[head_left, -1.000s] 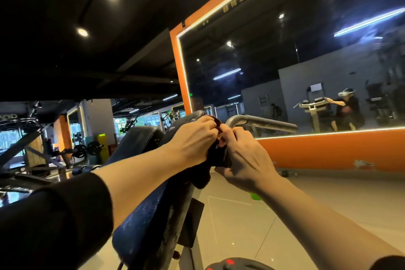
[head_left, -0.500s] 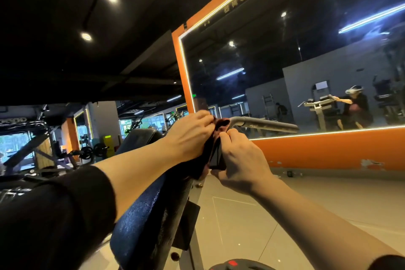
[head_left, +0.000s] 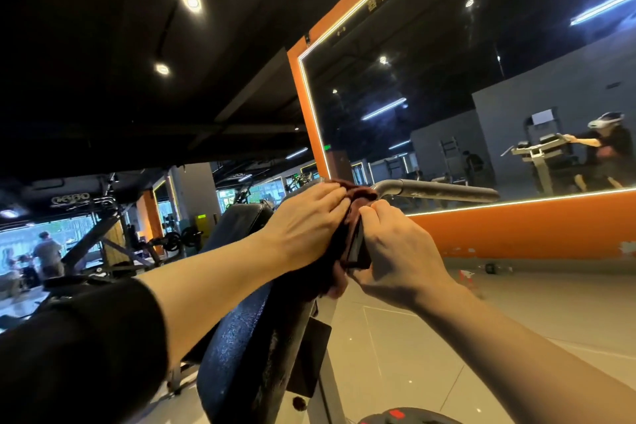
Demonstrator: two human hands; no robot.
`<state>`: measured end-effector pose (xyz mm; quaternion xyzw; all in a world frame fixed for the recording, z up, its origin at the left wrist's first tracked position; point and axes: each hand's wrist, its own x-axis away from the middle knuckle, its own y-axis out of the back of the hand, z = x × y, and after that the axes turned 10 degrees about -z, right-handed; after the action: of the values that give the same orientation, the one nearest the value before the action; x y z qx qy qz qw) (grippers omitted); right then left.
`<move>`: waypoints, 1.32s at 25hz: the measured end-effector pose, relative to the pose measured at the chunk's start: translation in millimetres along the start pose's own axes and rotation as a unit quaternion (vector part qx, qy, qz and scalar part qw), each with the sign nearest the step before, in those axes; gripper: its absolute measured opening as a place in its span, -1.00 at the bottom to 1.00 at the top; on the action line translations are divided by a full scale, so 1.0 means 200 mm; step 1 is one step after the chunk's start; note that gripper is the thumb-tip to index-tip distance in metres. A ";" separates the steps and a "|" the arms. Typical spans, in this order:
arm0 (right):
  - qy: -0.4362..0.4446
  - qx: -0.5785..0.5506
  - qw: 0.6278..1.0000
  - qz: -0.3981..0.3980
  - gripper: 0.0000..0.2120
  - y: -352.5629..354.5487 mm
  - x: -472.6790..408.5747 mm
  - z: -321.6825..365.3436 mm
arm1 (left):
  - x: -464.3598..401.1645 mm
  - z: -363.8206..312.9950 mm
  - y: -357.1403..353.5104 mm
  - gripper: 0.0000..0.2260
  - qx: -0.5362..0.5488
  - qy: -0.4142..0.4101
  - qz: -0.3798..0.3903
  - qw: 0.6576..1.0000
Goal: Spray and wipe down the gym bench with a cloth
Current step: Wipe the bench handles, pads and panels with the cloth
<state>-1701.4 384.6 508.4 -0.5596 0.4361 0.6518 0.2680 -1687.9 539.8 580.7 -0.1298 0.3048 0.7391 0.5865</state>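
Note:
The black padded gym bench (head_left: 247, 337) rises tilted from the bottom centre toward the middle of the head view. A dark red cloth (head_left: 358, 194) is draped over its top end. My left hand (head_left: 306, 220) lies over the cloth on the pad's top, fingers curved round it. My right hand (head_left: 395, 251) grips the right edge of the pad's top end, thumb pinching the cloth's edge. A grey metal handle bar (head_left: 440, 190) sticks out to the right just behind the cloth. A spray bottle (head_left: 467, 277) seems to stand on the floor at the right.
An orange-framed wall mirror (head_left: 516, 227) fills the right side. Tiled floor (head_left: 447, 337) lies below it. Weight racks and machines (head_left: 113, 237) stand at the left, with people far left. A black-and-red object (head_left: 402, 418) shows at the bottom edge.
Both hands and the cloth have shifted up along the bench top toward the handle bar. My right hand now clasps the pad's edge lower down.

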 end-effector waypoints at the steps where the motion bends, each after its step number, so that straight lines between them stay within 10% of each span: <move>1: -0.004 0.002 1.000 -0.004 -0.47 0.00 0.00 0.00 | -0.04 -0.02 -0.02 -0.62 0.000 0.031 -0.009 0.999; 33: -0.020 0.014 0.999 0.040 -0.51 0.03 0.01 0.02 | 0.27 -0.19 0.08 -0.66 0.050 0.063 -0.040 0.996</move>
<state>-1709.3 384.5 508.5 -0.5250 0.4617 0.6670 0.2576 -1724.4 556.2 525.9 -0.1585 0.3722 0.6894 0.6008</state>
